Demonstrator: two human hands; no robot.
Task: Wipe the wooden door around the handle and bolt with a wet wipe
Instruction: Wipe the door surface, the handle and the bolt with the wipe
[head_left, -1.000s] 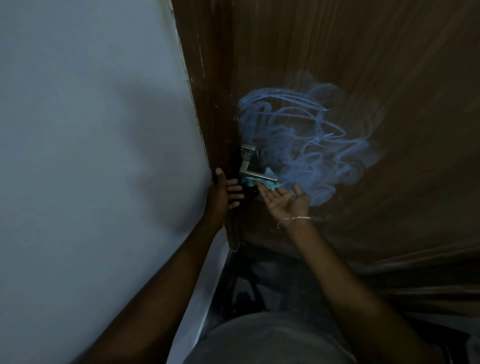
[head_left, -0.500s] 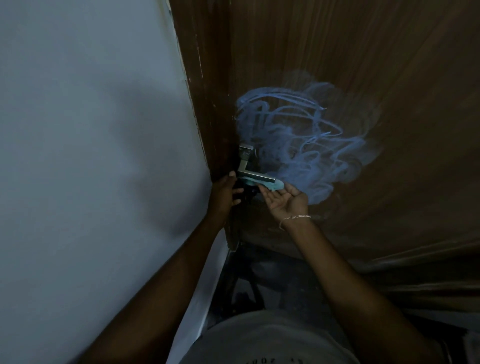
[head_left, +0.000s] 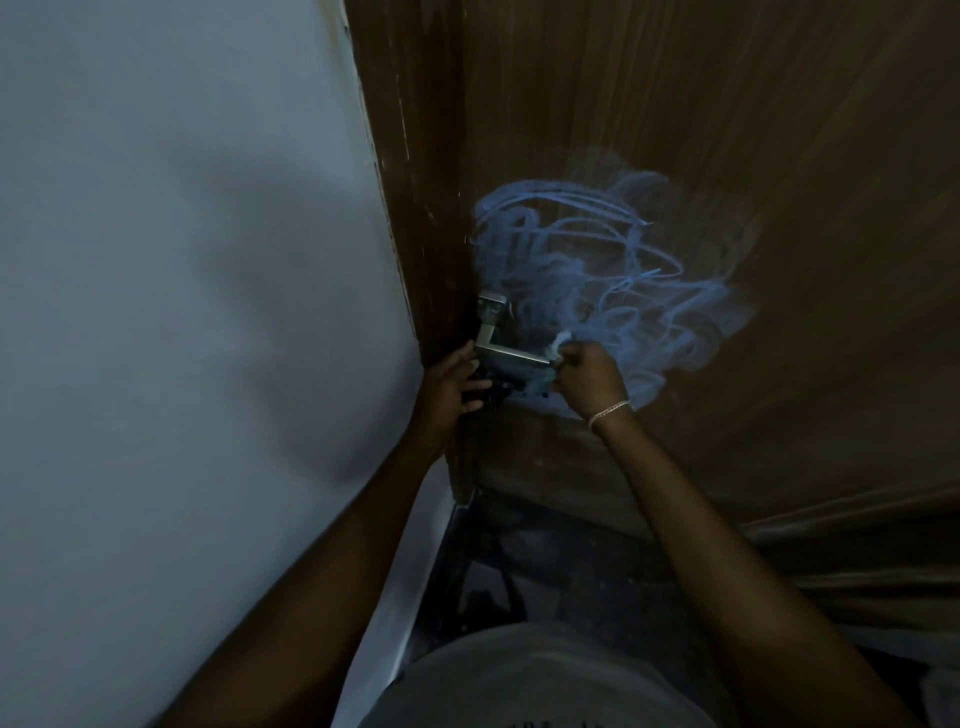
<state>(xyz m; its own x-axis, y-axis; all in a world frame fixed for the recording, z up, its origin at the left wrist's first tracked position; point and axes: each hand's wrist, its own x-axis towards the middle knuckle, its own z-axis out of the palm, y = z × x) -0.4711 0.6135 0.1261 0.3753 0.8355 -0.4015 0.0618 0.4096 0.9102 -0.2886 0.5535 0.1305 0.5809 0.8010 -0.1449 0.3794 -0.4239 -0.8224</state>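
Observation:
A dark wooden door (head_left: 727, 130) fills the right of the view, marked with a patch of blue scribbles (head_left: 597, 270). A silver lever handle (head_left: 506, 348) sits at the door's left edge. My right hand (head_left: 589, 376), with a bracelet at the wrist, is closed on a pale wet wipe (head_left: 561, 345) pressed to the door just right of the handle's tip. My left hand (head_left: 449, 387) rests on the door edge below the handle, fingers curled around something dark that I cannot make out. No bolt is visible.
A pale grey wall (head_left: 182, 260) fills the left side, meeting the door frame (head_left: 410, 182). Below, a dark floor (head_left: 545, 571) shows between my arms. My grey shirt (head_left: 519, 680) is at the bottom.
My right hand has turned from palm-up under the handle to a closed grip on the wipe, now raised beside the handle's tip. My left hand stays at the door edge.

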